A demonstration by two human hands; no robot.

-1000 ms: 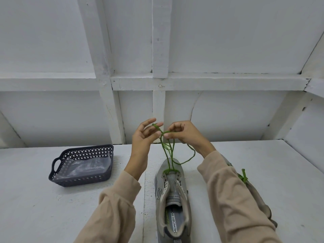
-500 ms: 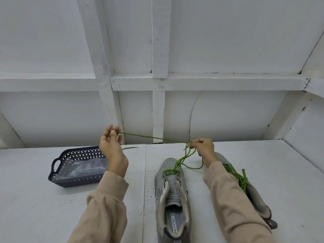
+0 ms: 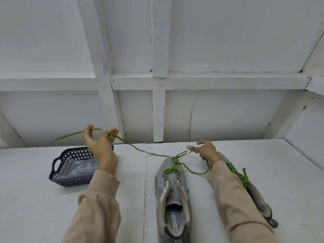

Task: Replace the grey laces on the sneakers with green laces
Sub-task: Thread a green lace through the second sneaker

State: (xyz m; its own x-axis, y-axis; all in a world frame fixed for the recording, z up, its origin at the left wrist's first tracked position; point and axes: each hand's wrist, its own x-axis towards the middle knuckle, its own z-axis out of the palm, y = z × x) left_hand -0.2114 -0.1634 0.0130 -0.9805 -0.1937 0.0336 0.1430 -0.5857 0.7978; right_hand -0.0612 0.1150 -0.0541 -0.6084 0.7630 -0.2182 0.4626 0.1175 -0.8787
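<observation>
- Green lace (image 3: 150, 152) runs from the toe eyelets of the middle grey sneaker (image 3: 172, 193) on the white table (image 3: 263, 163) up to the left hand (image 3: 100, 142).
- Left hand is raised, the lace draped across its loosely curled fingers.
- Right hand (image 3: 204, 149) hovers spread beside the knot (gripping nothing).
- Second sneaker (image 3: 254, 190) lies behind the right sleeve.

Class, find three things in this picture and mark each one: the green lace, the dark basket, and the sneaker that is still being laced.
green lace (image 3: 147, 152), head view, on the stretch running from the left hand to the shoe.
basket (image 3: 55, 165), head view, on its handle end.
sneaker (image 3: 172, 174), head view, on the tongue below the lace.
</observation>
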